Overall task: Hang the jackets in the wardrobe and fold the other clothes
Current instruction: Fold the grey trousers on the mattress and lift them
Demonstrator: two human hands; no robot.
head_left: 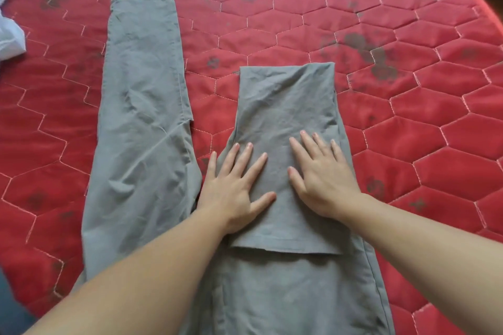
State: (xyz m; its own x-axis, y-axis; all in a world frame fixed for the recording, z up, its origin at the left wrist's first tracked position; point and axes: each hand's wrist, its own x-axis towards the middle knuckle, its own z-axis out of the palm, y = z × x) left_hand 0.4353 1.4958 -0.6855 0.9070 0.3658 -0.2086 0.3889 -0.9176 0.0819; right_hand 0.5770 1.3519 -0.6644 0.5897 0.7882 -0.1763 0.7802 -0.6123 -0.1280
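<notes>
I see the grey trousers spread on the red quilted mattress — the right leg is already doubled back on itself, the left leg lies full length. My left hand and right hand both press flat on the folded leg, fingers straight, gripping nothing. I judge the fold barely begun — white cloth waits at the edge; no jackets or wardrobe in view.

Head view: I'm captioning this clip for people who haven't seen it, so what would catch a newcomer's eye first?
Most striking is the grey trousers spread on the red quilted mattress, the right leg already folded back on itself. Both hands lie flat on that fold, the left hand beside the right hand. White cloth sits at the far left edge.
</notes>
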